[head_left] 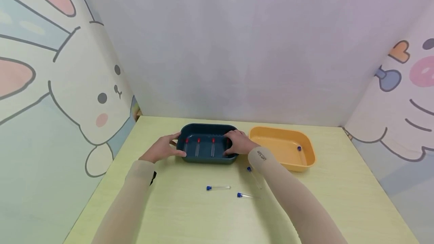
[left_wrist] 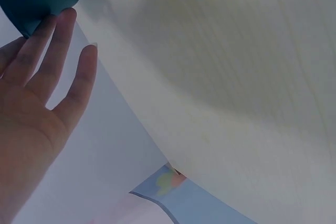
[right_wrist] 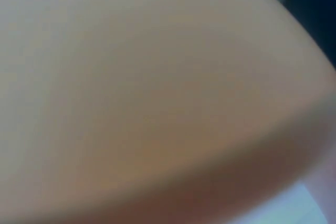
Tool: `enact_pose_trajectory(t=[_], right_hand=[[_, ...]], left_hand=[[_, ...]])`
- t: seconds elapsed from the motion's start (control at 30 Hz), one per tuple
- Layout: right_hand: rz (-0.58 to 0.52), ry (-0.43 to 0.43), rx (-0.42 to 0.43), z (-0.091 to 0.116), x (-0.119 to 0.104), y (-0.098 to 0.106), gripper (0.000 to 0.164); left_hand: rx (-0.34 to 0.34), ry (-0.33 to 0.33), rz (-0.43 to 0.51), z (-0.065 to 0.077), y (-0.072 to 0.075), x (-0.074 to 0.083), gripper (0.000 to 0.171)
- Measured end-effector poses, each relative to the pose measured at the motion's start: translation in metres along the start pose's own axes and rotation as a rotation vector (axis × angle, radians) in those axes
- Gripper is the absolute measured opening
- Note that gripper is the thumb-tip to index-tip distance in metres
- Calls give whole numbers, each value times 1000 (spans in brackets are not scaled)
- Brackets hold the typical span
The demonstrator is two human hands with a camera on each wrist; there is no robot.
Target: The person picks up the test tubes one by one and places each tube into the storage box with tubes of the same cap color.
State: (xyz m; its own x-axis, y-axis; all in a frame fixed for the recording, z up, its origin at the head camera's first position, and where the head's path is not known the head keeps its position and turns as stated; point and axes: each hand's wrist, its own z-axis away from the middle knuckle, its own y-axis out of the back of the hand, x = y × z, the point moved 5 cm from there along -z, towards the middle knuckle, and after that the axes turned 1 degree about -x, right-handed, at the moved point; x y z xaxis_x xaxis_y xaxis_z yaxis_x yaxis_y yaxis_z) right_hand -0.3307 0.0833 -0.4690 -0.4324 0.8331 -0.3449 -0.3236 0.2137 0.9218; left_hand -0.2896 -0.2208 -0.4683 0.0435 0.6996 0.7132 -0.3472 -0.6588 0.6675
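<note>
Touching the dark blue tray (head_left: pixel 203 160) with a spread left hand (head_left: pixel 162 148), curving the right hand (head_left: pixel 240 142) into its right end; cannot tell if pinching. Left of the yellow tray (head_left: pixel 278 135), long axis left-to-right, with red-capped tubes (head_left: pixel 197 148) pointing caps-away.

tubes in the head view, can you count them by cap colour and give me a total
Red-capped tubes, in the dark blue tray: 3 in plain view; the right hand covers part of that tray, so a further one can't be ruled out
Blue-capped tubes: 4 (3 on the table, 1 in the yellow tray)
Total: 7 plainly seen
</note>
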Motion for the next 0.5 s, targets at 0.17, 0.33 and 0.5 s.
enact_pose_trajectory(t=[0.17, 0.33, 0.5], right_hand=[[-3, 16, 6, 2, -1, 1, 77], [-8, 21, 11, 2, 0, 0, 76], [-11, 11, 12, 3, 0, 3, 75]], left_hand=[[1, -10, -7, 0, 1, 0, 99], [0, -12, -16, 0, 1, 1, 100], [1, -13, -36, 1, 3, 2, 101]])
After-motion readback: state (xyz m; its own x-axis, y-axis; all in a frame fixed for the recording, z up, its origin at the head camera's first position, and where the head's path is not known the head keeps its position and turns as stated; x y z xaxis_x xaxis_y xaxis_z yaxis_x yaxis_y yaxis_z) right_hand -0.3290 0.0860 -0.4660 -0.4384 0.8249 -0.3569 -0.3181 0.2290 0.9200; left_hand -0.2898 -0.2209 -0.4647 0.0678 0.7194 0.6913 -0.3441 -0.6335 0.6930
